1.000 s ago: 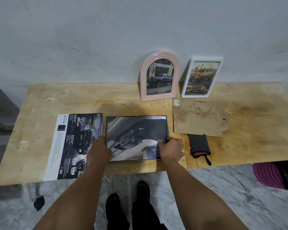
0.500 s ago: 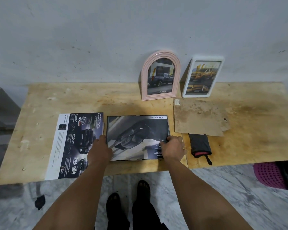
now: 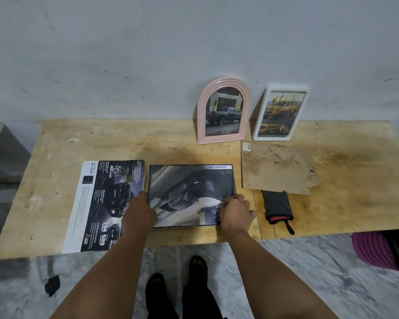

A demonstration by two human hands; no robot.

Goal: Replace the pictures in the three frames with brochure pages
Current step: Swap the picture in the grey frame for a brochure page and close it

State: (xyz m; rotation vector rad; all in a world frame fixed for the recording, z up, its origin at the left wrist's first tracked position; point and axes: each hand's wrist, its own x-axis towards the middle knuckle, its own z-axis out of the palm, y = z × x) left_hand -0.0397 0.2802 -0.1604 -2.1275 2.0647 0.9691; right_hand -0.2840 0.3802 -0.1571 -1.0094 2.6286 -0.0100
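Observation:
A black rectangular frame (image 3: pixel 191 180) lies flat near the table's front edge, with a grey brochure page of a truck in it. My left hand (image 3: pixel 138 212) curls over the frame's left edge. My right hand (image 3: pixel 236 211) pinches the page at the frame's lower right corner. A car brochure (image 3: pixel 101 203) lies flat just left of the frame. A pink arched frame (image 3: pixel 202 111) with a dark truck page and a white frame (image 3: pixel 259 125) with a yellow truck page lean on the wall.
A brown backing board (image 3: pixel 276 169) lies right of the black frame. A folded black pouch with a red edge (image 3: pixel 278 206) sits below it. The plywood table (image 3: pixel 124 143) stands against a grey wall. A pink basket (image 3: pixel 373 252) is on the floor at right.

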